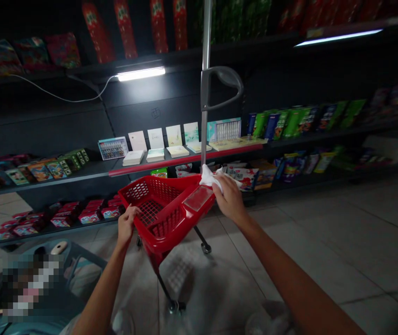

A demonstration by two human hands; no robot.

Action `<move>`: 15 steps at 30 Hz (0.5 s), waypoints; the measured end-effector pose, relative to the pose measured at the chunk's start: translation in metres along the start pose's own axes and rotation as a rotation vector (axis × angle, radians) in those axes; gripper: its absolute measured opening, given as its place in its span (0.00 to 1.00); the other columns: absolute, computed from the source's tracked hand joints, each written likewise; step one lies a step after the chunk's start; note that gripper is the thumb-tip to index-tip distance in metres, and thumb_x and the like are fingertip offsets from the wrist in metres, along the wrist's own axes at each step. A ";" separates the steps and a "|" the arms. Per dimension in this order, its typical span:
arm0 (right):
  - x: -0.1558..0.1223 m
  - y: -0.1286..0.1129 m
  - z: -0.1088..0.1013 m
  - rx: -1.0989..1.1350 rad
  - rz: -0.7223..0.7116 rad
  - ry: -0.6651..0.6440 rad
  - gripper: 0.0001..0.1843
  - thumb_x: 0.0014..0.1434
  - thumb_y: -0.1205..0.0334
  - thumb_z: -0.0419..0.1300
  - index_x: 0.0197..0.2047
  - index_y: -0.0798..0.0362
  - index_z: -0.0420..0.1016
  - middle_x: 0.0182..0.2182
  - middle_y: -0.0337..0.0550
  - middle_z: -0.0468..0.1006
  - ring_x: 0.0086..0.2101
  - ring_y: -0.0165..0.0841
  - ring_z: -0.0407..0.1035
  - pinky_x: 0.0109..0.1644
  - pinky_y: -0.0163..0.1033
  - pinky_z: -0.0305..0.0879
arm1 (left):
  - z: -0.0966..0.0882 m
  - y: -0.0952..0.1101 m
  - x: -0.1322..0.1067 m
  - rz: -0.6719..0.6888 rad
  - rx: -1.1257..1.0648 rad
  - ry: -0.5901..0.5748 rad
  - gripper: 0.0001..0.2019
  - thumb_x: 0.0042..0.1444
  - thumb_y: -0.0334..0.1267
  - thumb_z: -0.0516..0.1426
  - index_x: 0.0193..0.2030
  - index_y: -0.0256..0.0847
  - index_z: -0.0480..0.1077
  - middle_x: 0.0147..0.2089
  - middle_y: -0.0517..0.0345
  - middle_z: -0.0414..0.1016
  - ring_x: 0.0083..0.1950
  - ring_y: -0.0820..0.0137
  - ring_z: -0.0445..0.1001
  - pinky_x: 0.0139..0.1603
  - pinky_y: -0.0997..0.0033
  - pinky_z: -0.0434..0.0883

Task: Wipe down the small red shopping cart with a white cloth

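Observation:
A red plastic shopping cart (171, 239) on dark legs with casters stands before me, its basket holding nothing that I can see. My left hand (126, 224) grips the basket's near left rim, fingers curled over the edge. At the far right corner my right hand (229, 193) presses a crumpled white cloth (207, 177) against the rim, near the foot of a metal pole (205, 135). This pole rises from that corner and carries a grey loop handle (239, 88). A clear rectangular panel (199, 198) is set in the cart's top beside my right hand.
Behind the cart runs a dark shelf unit (181, 102) with books (156, 139), green and blue snack bags (293, 122) and red bottles (158, 28). A light blue stool (80, 253) stands at lower left. Tiled floor (306, 232) stretches to the right.

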State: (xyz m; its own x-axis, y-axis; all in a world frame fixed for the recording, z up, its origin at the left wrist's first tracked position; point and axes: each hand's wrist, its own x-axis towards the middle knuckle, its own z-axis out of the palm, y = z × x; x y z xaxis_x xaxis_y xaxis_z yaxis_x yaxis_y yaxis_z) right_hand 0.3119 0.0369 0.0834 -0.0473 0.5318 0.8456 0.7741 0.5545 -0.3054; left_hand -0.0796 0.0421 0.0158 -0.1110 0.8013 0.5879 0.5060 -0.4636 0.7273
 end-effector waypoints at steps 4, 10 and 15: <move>0.002 -0.007 -0.006 -0.085 0.001 -0.029 0.21 0.73 0.55 0.47 0.56 0.54 0.76 0.52 0.55 0.78 0.55 0.48 0.69 0.62 0.54 0.63 | -0.007 0.018 0.007 -0.145 -0.165 0.021 0.23 0.57 0.59 0.60 0.46 0.41 0.75 0.51 0.49 0.80 0.54 0.59 0.78 0.61 0.55 0.72; 0.007 -0.022 -0.017 -0.187 -0.050 -0.066 0.19 0.72 0.59 0.47 0.53 0.55 0.76 0.48 0.55 0.79 0.50 0.47 0.69 0.59 0.52 0.62 | -0.022 0.076 0.017 -0.172 -0.254 -0.171 0.27 0.60 0.59 0.60 0.56 0.42 0.74 0.54 0.48 0.81 0.57 0.57 0.78 0.60 0.56 0.74; 0.007 -0.037 -0.022 -0.198 -0.067 -0.107 0.17 0.70 0.61 0.49 0.53 0.55 0.76 0.45 0.54 0.80 0.47 0.46 0.70 0.56 0.50 0.60 | -0.035 0.147 0.007 -0.003 -0.067 -0.399 0.22 0.64 0.55 0.56 0.54 0.44 0.78 0.56 0.50 0.81 0.54 0.55 0.79 0.60 0.53 0.75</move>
State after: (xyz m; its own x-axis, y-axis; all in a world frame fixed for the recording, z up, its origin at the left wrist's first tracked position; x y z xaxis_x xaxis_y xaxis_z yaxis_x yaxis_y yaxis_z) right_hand 0.2966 0.0058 0.1098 -0.1613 0.5691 0.8063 0.8754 0.4597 -0.1494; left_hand -0.0359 -0.0335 0.1388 0.2348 0.8806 0.4117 0.4479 -0.4739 0.7582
